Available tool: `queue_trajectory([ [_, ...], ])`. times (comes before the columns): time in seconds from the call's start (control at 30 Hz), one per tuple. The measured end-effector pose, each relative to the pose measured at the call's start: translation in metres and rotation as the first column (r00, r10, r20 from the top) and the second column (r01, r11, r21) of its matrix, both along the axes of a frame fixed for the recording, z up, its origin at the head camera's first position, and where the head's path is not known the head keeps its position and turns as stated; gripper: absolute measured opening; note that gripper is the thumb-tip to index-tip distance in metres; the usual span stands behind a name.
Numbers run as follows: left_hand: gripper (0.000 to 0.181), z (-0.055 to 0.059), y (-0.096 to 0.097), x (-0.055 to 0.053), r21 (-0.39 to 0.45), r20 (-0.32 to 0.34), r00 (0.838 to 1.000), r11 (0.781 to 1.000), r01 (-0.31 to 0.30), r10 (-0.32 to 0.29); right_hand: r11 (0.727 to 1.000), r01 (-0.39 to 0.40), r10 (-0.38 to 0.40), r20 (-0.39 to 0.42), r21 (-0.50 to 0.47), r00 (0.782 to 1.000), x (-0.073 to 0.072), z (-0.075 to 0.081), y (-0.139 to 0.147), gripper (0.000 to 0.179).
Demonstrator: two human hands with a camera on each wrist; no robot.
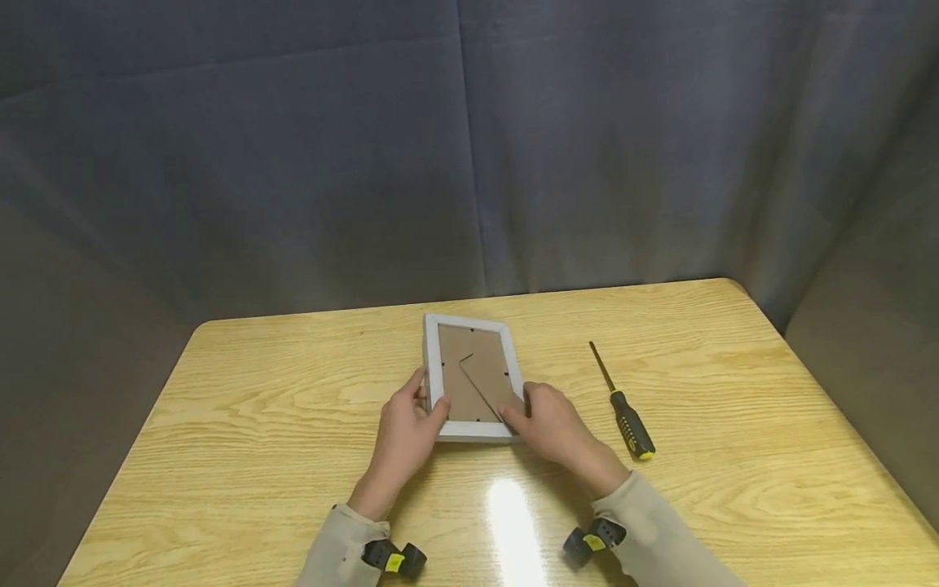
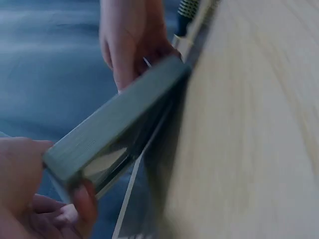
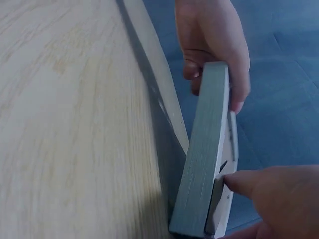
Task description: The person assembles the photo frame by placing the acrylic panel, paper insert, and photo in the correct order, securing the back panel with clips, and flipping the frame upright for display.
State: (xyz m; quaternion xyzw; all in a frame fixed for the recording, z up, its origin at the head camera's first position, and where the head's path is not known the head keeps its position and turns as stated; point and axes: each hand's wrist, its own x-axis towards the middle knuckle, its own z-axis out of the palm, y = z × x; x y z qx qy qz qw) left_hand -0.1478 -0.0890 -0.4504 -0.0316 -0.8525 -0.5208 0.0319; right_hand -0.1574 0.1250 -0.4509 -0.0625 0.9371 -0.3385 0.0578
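A light grey picture frame is held over the table with its back up, tilted. Its brown backing board sits inside the border, with small dark tabs along the edges. A thin dark bent line crosses the board; I cannot tell whether it is a stand's edge or a separate wire. My left hand grips the lower left side, thumb on the border. At the lower right corner, my right hand holds the frame, its thumb on the backing. The left wrist view shows the frame's thick edge between both hands.
A screwdriver with a black and yellow handle lies on the wooden table, right of my right hand, its tip pointing away. Dark grey cloth hangs behind the table and at both sides.
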Motion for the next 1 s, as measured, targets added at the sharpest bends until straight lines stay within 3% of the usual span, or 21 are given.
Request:
queue_trajectory([
  [0.1, 0.064, 0.005, 0.002, -0.001, 0.147, 0.004, 1.000, 0.989, -0.011, 0.010, 0.999, -0.008, 0.008, 0.008, -0.032, 1.000, -0.002, 0.001, 0.000, 0.037],
  [0.17, 0.063, 0.009, 0.003, -0.001, 0.190, -0.019, 1.000, 0.982, -0.018, 0.022, 0.999, -0.018, 0.018, 0.007, -0.046, 1.000, -0.003, 0.002, 0.001, 0.043],
  [0.3, 0.061, 0.015, 0.005, -0.001, 0.188, -0.128, 0.991, 0.982, -0.020, 0.045, 0.997, -0.031, 0.031, -0.001, -0.069, 1.000, -0.004, 0.006, 0.002, 0.051],
  [0.43, 0.061, 0.022, 0.010, 0.001, 0.128, -0.266, 0.961, 0.990, -0.050, 0.083, 0.995, -0.015, 0.012, -0.034, -0.097, 0.999, -0.005, 0.013, 0.001, 0.050],
  [0.57, 0.059, 0.028, 0.015, 0.003, 0.023, -0.409, 0.907, 0.995, -0.096, 0.097, 0.981, -0.003, -0.015, -0.092, -0.194, 0.996, -0.002, 0.026, -0.005, 0.042],
  [0.7, 0.056, 0.034, 0.021, 0.006, -0.100, -0.532, 0.844, 0.985, -0.138, 0.065, 0.944, -0.055, 0.006, -0.148, -0.324, 0.989, 0.004, 0.045, -0.014, 0.041],
  [0.87, 0.052, 0.036, 0.030, 0.010, -0.227, -0.644, 0.765, 0.956, -0.188, -0.002, 0.891, -0.106, 0.029, -0.177, -0.442, 0.984, 0.009, 0.068, -0.026, 0.047],
  [1.0, 0.049, 0.037, 0.037, 0.010, -0.299, -0.732, 0.680, 0.918, -0.259, -0.047, 0.818, -0.104, 0.012, -0.164, -0.565, 0.986, 0.009, 0.079, -0.032, 0.046],
])
